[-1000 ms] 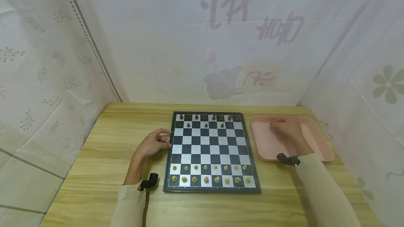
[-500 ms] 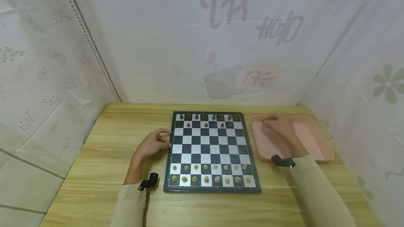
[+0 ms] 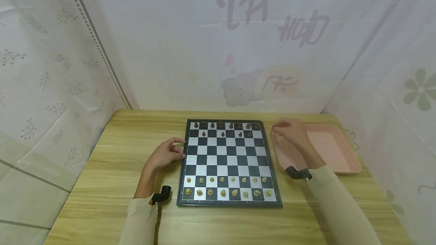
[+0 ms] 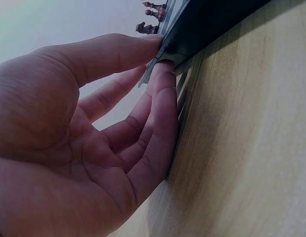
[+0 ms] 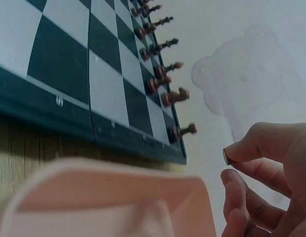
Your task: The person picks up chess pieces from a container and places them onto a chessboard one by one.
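Note:
A black-and-white chessboard (image 3: 221,150) lies on the table. Pale chess pieces (image 3: 223,192) stand in two rows at its near end, dark reddish ones (image 3: 220,125) in two rows at the far end. My left hand (image 3: 166,154) holds the board's left edge; in the left wrist view its thumb (image 4: 118,52) touches the upper rim and other fingers lie against the side. Above the left part of a pink tray (image 3: 335,150), my right hand (image 3: 293,135) pinches a small chess piece (image 5: 227,157). Only its dark round base shows; the fingers hide the rest.
The pink tray's rim (image 5: 118,170) stands beside the board's right edge. Wooden tabletop (image 3: 218,224) surrounds both. Printed white cloth (image 3: 170,48) hangs behind and at the sides of the table.
My right hand has moved left across the pink tray, from its middle to its left rim beside the board. The left hand has stayed at the board's left edge.

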Available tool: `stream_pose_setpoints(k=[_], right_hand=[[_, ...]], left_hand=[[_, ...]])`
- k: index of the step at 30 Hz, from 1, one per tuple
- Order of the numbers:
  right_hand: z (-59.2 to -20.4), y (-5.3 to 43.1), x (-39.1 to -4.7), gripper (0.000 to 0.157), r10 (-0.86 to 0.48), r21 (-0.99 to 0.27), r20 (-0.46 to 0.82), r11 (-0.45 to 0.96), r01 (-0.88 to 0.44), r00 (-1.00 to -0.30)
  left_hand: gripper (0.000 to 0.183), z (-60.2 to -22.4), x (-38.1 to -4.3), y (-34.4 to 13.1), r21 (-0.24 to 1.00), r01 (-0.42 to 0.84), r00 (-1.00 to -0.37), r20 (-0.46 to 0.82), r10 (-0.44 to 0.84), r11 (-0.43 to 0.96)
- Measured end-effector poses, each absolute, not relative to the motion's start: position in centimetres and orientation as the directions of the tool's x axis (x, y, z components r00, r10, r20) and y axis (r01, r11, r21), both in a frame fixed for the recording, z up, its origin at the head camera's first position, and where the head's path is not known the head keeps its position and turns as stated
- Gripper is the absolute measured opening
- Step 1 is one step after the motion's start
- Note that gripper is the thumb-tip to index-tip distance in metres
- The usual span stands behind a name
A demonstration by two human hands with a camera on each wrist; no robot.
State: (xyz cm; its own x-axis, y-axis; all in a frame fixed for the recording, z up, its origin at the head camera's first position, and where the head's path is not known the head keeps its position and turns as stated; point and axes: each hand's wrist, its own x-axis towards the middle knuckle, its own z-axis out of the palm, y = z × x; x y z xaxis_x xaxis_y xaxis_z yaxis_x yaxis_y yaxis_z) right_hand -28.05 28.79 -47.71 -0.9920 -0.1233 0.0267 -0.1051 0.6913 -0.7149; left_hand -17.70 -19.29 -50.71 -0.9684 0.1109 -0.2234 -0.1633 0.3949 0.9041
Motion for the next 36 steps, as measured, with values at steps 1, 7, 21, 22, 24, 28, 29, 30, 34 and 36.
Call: stream_pose_setpoints(k=[1, 7, 21, 22, 24, 28, 29, 30, 34, 36], right_hand=[[-47.7, 28.5, -28.1, 0.027, -0.128, -0.711, 0.031, 0.695, -0.112, -0.991], [-48.1, 27.1, -28.5, 0.023, -0.174, -0.662, 0.046, 0.732, -0.161, -0.984], [-49.2, 24.7, -28.8, 0.015, -0.242, -0.573, 0.035, 0.79, -0.218, -0.97], [-49.3, 24.6, -28.8, 0.014, -0.238, -0.567, 0.03, 0.795, -0.213, -0.971], [-49.6, 24.4, -28.8, 0.013, -0.228, -0.561, 0.022, 0.803, -0.201, -0.973], [-49.9, 24.4, -28.7, 0.015, -0.225, -0.544, 0.013, 0.816, -0.196, -0.974], [-50.0, 24.4, -28.7, 0.015, -0.228, -0.54, 0.013, 0.818, -0.199, -0.974], [-50.0, 24.5, -28.8, 0.016, -0.23, -0.537, 0.013, 0.819, -0.201, -0.973], [-50.1, 24.6, -28.8, 0.015, -0.233, -0.531, 0.009, 0.823, -0.202, -0.973], [-50.1, 24.6, -28.7, 0.015, -0.234, -0.531, 0.009, 0.823, -0.203, -0.972]], left_hand=[[0.049, -50.7, -17.7, -19.3, 0.904, -0.165, -0.968, -0.225, 0.111, 0.395], [0.049, -50.7, -17.7, -19.3, 0.903, -0.171, -0.966, -0.233, 0.113, 0.394], [0.05, -50.6, -17.4, -19.1, 0.903, -0.143, -0.97, -0.209, 0.124, 0.404], [0.05, -50.5, -17.3, -19.0, 0.905, -0.143, -0.97, -0.208, 0.124, 0.401], [0.051, -50.5, -17.2, -19.0, 0.906, -0.144, -0.97, -0.209, 0.124, 0.398], [0.052, -50.4, -17.2, -18.9, 0.908, -0.143, -0.97, -0.208, 0.128, 0.393], [0.052, -50.3, -17.3, -18.9, 0.908, -0.143, -0.97, -0.208, 0.129, 0.394], [0.052, -50.3, -17.3, -18.9, 0.907, -0.143, -0.97, -0.208, 0.128, 0.395], [0.051, -50.3, -17.4, -18.9, 0.904, -0.145, -0.97, -0.211, 0.125, 0.403], [0.051, -50.4, -17.4, -18.9, 0.902, -0.149, -0.969, -0.214, 0.121, 0.405]])
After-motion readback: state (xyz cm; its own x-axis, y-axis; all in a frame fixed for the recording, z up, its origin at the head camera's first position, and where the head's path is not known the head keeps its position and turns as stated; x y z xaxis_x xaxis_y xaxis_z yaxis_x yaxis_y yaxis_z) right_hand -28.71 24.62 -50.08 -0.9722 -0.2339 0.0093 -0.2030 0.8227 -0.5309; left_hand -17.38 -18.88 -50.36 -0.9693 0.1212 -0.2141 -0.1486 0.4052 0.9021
